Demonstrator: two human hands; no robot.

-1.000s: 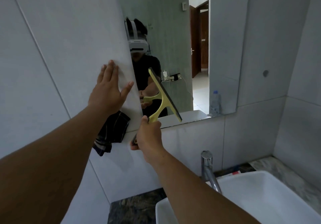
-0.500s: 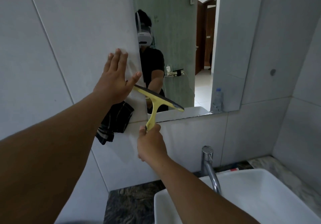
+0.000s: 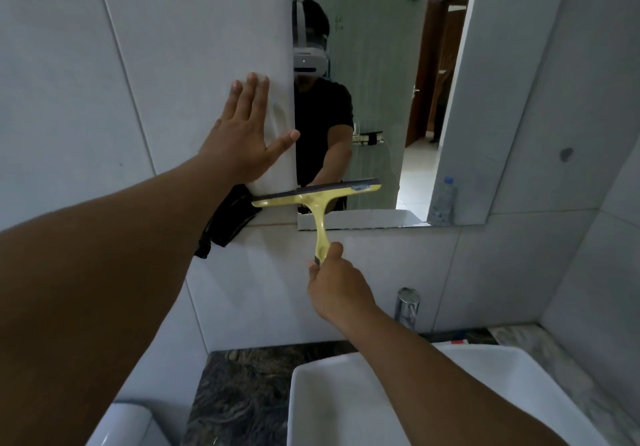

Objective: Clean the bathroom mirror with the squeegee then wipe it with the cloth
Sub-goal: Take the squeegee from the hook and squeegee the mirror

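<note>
The right hand [image 3: 337, 281] has its grip closed around the lower end of the yellow handle of a squeegee [image 3: 320, 201], thumb up along the handle's side. The handle stands nearly upright, and the blade bar at its top lies almost level across the bottom left corner of the mirror [image 3: 450, 99], its left end reaching past the mirror's edge onto the white wall tile [image 3: 104, 99]. The right forearm stretches up from the lower right, over a white sink [image 3: 311, 393]. The left hand [image 3: 247, 134] holds nothing: it is spread flat, fingers together and pointing up, thumb out to the right, palm pressed on the tile just beside the mirror's left edge. The left forearm comes in from the left. A dark cloth [image 3: 228, 224] shows below the left wrist, against the wall just left of the squeegee blade; how it is held up cannot be told. A chrome tap [image 3: 408, 307] rises behind the sink, which sits on a dark marbled worktop [image 3: 242, 393]. The mirror reflects the person, a doorway and a plastic bottle [image 3: 444, 199] near its lower right.
</note>
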